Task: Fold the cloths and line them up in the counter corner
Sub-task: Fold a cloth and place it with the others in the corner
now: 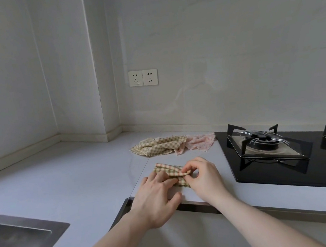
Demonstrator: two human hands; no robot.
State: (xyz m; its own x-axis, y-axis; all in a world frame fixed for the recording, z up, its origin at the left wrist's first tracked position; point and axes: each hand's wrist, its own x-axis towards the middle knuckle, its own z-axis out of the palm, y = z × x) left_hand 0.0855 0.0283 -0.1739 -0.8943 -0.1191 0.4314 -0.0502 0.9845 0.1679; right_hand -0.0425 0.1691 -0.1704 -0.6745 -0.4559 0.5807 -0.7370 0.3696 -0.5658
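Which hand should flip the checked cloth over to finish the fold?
Probably the right hand: it already pinches the checked cloth's raised edge. The left hand lies on the cloth, holding it down.

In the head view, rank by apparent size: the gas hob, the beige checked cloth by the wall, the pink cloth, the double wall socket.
1. gas hob
2. beige checked cloth
3. pink cloth and double wall socket: look alike, and the cloth is partly covered, so unranked.

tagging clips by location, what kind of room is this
Most likely a home kitchen: a gas hob is set into the counter, a steel sink sits at the near left, and wall sockets are above the counter. Both hands work a checked cloth.
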